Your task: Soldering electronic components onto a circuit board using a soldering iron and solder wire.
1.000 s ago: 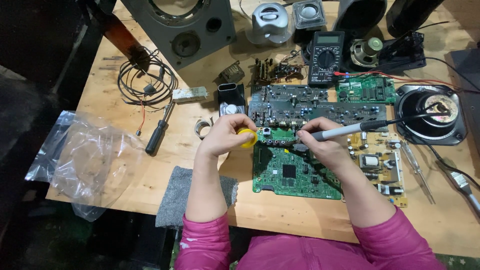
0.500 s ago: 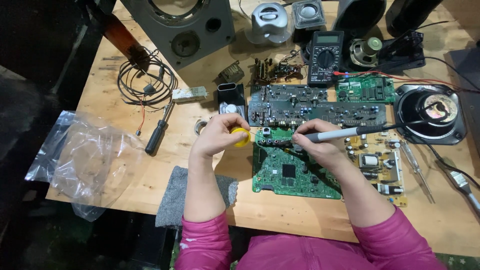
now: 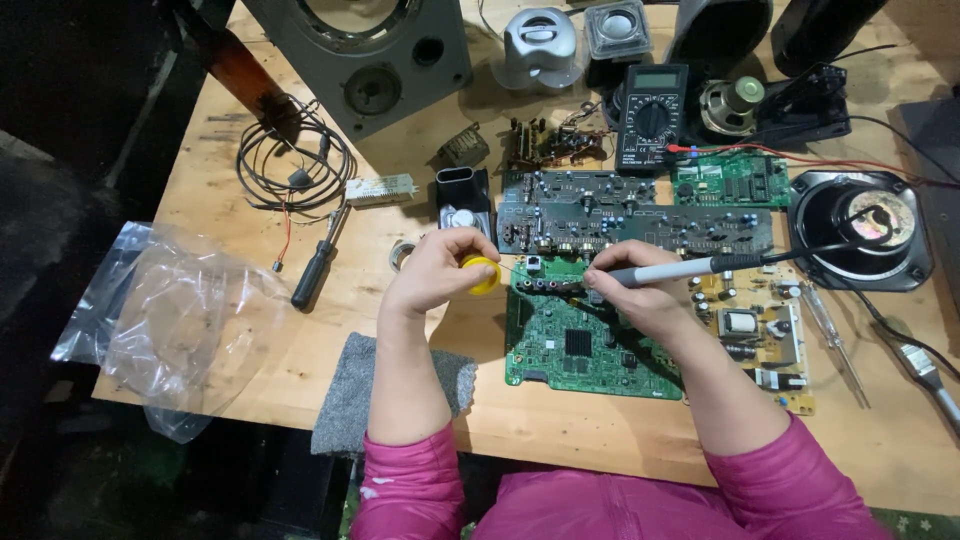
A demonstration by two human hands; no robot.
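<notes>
At the upper left corner of the large green printed circuit board [image 3: 590, 345], the left hand [image 3: 440, 270] is closed around a small yellow spool of solder wire [image 3: 484, 275], whose thin wire reaches toward the board's top edge. Just right of it, the right hand [image 3: 630, 295] grips a grey pen-shaped soldering iron [image 3: 680, 268], tip at that edge. Soldering looks underway, but fingers hide the joint, and finished joints are too small to judge.

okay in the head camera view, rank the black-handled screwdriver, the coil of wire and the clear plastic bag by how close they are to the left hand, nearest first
From the left hand:
1. Black-handled screwdriver, just to its left on the table.
2. Coil of wire, farther up and left.
3. Clear plastic bag, at the table's left edge, about as far; too close to call.
</notes>
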